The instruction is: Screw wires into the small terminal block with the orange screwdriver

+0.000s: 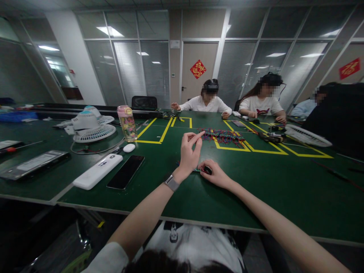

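My left hand [191, 153], with a watch [171, 183] on its wrist, is raised over the table. Its forefinger and thumb are stretched out and apart, and I see nothing held between them. Lower and to the right, my right hand [215, 173] rests on the table with curled fingers closed on a small green circuit board [196, 170]. Dark and red parts show under those fingers, too small to make out. The left hand hides part of the board. Just beyond the hands lies a row of small boards with tangled red and blue wires [224, 136].
On the left are a black phone [126, 172], a white oblong device [98, 171], a small white case [129, 148], a water bottle [127, 123], white fans [95, 127] and a hard drive [35, 163]. Yellow tape [233, 148] marks the green table. Co-workers [209, 102] sit opposite.
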`<action>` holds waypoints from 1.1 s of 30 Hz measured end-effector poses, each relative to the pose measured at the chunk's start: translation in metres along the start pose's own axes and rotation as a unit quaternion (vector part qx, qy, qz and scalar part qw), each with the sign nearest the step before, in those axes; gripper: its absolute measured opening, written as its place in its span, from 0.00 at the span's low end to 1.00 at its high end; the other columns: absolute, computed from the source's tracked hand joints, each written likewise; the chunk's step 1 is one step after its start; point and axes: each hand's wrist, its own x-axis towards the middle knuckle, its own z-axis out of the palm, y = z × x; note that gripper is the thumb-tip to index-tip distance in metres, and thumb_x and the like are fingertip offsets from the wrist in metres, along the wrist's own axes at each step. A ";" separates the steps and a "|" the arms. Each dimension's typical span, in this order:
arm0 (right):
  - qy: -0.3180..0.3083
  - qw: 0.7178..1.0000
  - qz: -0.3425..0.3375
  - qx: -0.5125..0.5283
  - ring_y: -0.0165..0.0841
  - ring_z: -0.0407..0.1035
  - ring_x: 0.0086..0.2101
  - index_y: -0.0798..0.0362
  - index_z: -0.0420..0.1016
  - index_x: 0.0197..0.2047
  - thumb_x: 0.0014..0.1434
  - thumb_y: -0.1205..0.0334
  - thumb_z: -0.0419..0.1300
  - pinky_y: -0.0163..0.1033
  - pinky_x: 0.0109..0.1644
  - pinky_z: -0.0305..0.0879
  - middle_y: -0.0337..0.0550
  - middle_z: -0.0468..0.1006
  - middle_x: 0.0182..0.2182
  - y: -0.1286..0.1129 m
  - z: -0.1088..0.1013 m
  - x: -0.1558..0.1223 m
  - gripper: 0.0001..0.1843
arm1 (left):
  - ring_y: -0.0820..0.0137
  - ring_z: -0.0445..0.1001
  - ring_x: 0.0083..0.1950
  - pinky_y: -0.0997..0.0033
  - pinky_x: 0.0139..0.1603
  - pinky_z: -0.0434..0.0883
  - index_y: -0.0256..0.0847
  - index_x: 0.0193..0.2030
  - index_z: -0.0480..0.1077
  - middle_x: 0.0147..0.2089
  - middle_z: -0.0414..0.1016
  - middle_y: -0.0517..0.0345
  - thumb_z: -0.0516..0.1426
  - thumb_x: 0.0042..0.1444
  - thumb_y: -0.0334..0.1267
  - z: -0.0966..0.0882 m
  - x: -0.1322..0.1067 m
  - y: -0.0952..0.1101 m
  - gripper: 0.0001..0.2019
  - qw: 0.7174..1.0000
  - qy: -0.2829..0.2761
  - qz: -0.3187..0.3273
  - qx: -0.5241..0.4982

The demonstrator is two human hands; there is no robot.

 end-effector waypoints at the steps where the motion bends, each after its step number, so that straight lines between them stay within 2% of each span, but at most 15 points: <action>1: -0.001 1.000 0.001 0.000 0.37 0.66 0.36 0.52 0.72 0.36 0.52 0.70 0.59 0.43 0.44 0.60 0.42 0.74 0.32 0.000 0.000 0.000 0.07 | 0.69 0.68 0.49 0.68 0.53 0.66 0.43 0.53 0.71 0.46 0.68 0.53 0.49 0.64 0.33 0.000 0.000 -0.001 0.15 1.000 -0.007 0.003 -0.012; 5: -0.003 1.000 0.002 0.001 0.37 0.66 0.37 0.52 0.72 0.37 0.52 0.70 0.59 0.44 0.45 0.60 0.42 0.74 0.33 0.000 0.000 0.000 0.08 | 0.68 0.69 0.52 0.66 0.55 0.66 0.42 0.54 0.70 0.49 0.72 0.52 0.47 0.64 0.31 0.001 0.001 -0.003 0.16 0.999 -0.010 0.004 -0.039; 9: -0.001 1.000 0.001 0.001 0.37 0.66 0.37 0.52 0.72 0.36 0.52 0.70 0.59 0.44 0.45 0.60 0.42 0.74 0.33 0.000 0.000 0.000 0.07 | 0.68 0.70 0.44 0.67 0.50 0.68 0.43 0.49 0.73 0.40 0.72 0.55 0.56 0.60 0.36 0.002 0.001 -0.001 0.12 1.000 0.001 0.000 0.008; 11: -0.002 1.000 0.000 0.001 0.37 0.66 0.37 0.52 0.71 0.36 0.52 0.70 0.59 0.44 0.45 0.60 0.42 0.74 0.33 0.001 0.000 0.000 0.07 | 0.68 0.69 0.43 0.68 0.49 0.67 0.44 0.48 0.75 0.39 0.70 0.55 0.57 0.58 0.38 0.001 0.001 0.000 0.11 1.000 0.007 -0.006 0.027; 13: -0.003 1.000 -0.001 0.003 0.37 0.66 0.37 0.52 0.71 0.36 0.52 0.70 0.59 0.44 0.45 0.60 0.42 0.74 0.33 0.001 0.001 0.000 0.07 | 0.68 0.69 0.46 0.68 0.51 0.67 0.44 0.49 0.74 0.43 0.70 0.54 0.54 0.61 0.37 0.001 0.001 -0.001 0.12 1.000 0.001 -0.008 0.019; 16: -0.002 1.000 -0.003 0.005 0.37 0.66 0.37 0.52 0.71 0.36 0.52 0.70 0.59 0.44 0.45 0.60 0.42 0.74 0.33 0.002 0.001 0.000 0.07 | 0.68 0.70 0.49 0.67 0.53 0.66 0.44 0.56 0.69 0.48 0.73 0.53 0.48 0.64 0.33 0.002 0.000 -0.003 0.16 0.999 -0.036 -0.007 -0.018; 18: -0.003 1.000 -0.003 0.005 0.37 0.66 0.37 0.52 0.71 0.36 0.52 0.71 0.59 0.44 0.45 0.60 0.42 0.74 0.33 0.002 0.001 0.000 0.07 | 0.68 0.71 0.48 0.66 0.52 0.67 0.44 0.58 0.67 0.48 0.74 0.53 0.48 0.64 0.33 0.003 0.000 -0.005 0.17 0.999 -0.047 -0.007 -0.025; 23: 0.000 1.000 0.000 0.005 0.37 0.66 0.37 0.52 0.71 0.36 0.52 0.71 0.59 0.44 0.45 0.60 0.42 0.74 0.32 0.003 0.002 0.000 0.08 | 0.67 0.70 0.43 0.65 0.50 0.67 0.44 0.51 0.72 0.40 0.73 0.55 0.57 0.59 0.38 0.002 0.000 -0.001 0.13 0.999 -0.020 -0.005 0.026; 25: 0.000 1.000 0.001 0.004 0.37 0.66 0.37 0.52 0.71 0.36 0.52 0.70 0.59 0.44 0.45 0.61 0.42 0.74 0.32 0.003 0.002 0.000 0.08 | 0.68 0.70 0.44 0.66 0.50 0.67 0.43 0.50 0.73 0.40 0.72 0.55 0.54 0.61 0.38 0.001 0.000 0.000 0.12 1.000 -0.019 -0.008 0.019; 29: 0.003 1.000 0.000 0.000 0.37 0.66 0.37 0.52 0.72 0.37 0.52 0.70 0.59 0.43 0.44 0.61 0.41 0.74 0.32 0.004 0.002 0.000 0.08 | 0.68 0.70 0.50 0.66 0.53 0.67 0.42 0.52 0.71 0.48 0.73 0.53 0.48 0.64 0.33 0.001 0.000 0.001 0.15 0.999 -0.036 0.001 -0.034; 33: 0.002 1.000 -0.003 0.002 0.37 0.67 0.36 0.52 0.72 0.36 0.51 0.70 0.59 0.44 0.45 0.61 0.42 0.75 0.32 0.003 0.001 0.000 0.08 | 0.68 0.71 0.45 0.67 0.50 0.68 0.42 0.46 0.73 0.42 0.74 0.54 0.52 0.62 0.32 0.001 0.001 0.003 0.11 0.999 -0.026 0.004 -0.018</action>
